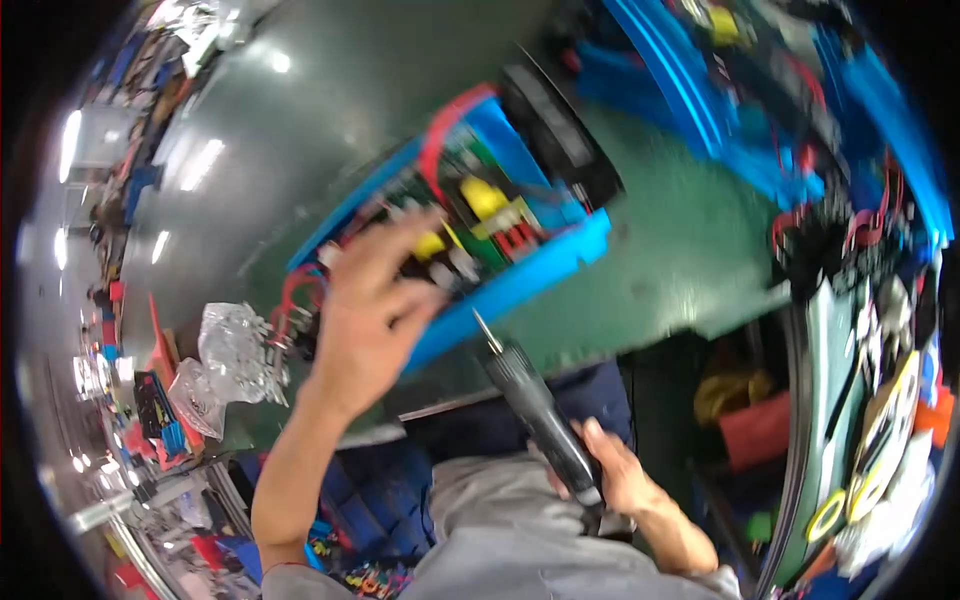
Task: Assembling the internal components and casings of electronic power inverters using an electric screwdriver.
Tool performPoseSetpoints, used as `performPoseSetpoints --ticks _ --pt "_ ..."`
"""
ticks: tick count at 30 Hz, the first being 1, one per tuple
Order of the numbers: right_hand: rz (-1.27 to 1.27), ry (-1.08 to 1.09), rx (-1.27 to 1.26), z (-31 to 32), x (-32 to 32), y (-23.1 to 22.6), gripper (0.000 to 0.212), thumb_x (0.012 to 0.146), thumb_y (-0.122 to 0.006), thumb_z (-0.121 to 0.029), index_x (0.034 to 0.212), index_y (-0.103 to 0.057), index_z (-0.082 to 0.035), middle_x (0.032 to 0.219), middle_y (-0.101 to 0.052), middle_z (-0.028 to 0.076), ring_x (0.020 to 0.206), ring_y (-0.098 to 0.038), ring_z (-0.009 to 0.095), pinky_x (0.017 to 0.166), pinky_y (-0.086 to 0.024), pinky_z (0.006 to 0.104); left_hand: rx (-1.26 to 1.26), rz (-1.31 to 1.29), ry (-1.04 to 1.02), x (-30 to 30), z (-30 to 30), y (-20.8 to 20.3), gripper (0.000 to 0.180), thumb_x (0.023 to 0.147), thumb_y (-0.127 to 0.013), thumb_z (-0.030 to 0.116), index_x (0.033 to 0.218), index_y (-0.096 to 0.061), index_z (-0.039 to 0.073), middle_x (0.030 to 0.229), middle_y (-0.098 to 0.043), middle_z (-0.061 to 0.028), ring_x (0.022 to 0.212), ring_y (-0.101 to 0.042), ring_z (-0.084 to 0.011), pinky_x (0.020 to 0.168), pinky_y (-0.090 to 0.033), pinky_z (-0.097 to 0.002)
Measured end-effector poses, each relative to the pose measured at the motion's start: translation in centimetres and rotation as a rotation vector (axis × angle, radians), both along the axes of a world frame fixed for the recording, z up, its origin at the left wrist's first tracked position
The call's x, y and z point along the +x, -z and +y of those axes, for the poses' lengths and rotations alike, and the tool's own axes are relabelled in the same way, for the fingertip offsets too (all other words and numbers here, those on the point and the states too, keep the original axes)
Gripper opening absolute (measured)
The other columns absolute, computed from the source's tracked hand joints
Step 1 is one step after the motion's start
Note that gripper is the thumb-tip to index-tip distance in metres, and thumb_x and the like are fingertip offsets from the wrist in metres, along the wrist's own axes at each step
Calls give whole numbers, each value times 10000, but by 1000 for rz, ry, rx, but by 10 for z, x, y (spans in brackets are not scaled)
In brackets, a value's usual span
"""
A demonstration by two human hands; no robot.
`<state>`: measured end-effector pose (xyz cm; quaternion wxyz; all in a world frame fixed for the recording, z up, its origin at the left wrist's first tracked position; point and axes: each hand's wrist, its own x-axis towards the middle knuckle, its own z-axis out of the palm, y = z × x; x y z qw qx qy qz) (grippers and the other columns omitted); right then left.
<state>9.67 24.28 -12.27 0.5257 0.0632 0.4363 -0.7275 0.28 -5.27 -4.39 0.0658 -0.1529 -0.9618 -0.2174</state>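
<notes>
In front of me on the green bench lies a blue open casing [465, 312] with a circuit board [480, 160] and yellow-wrapped transformers [484, 198] inside. A red cable [432, 150] loops over its far side. A black end panel [560, 130] with a long slot stands at its far right end. My left hand [370, 310] reaches over the casing's left part, fingers spread and slightly blurred; nothing shows in them. Close to my body, my right hand [615, 470] grips a black electric screwdriver [535, 405]. Its bit points up and left toward the casing's near wall, apart from it.
Clear plastic bags [235, 350] with small metal parts lie left of the casing. More blue casings [690, 90] with wiring fill the far right. A roll of yellow tape [826, 515] sits at the lower right. Beyond the bench's near edge is my lap.
</notes>
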Motion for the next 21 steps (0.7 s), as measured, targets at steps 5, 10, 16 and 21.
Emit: performPoseSetpoints --ticks 5,10,16,21 --pt "-428 -24 -223 15 0 9 922 982 -303 -739 1279 -573 91 711 -618 115 635 -572 196 592 -447 319 65 -56 -1 1 3 -15 89 780 -783 76 807 -704 42 1406 -617 -46 1390 -477 -309 1127 -371 -461" --pt "-364 -105 -85 13 -13 -8 1063 928 -226 -833 1274 -546 120 697 -592 105 654 -552 225 622 -436 325 81 -189 43 -6 -2 -28 69 823 -721 57 877 -693 25 1461 -572 -90 1458 -394 -345 1167 -331 -509" --pt "-164 -112 100 11 -17 -23 1087 910 -246 -858 1280 -542 121 717 -605 109 640 -548 170 655 -433 306 71 -341 65 -3 6 -43 232 786 -627 -50 1013 -672 -31 1532 -470 -182 1473 -364 -383 1187 -301 -564" --pt "-131 -170 -14 19 -7 -13 1031 914 -255 -853 1362 -537 32 837 -663 83 732 -590 127 651 -436 263 -9 -262 -39 10 14 -44 275 793 -696 14 1064 -669 -22 1488 -503 -213 1418 -448 -382 1162 -328 -583"
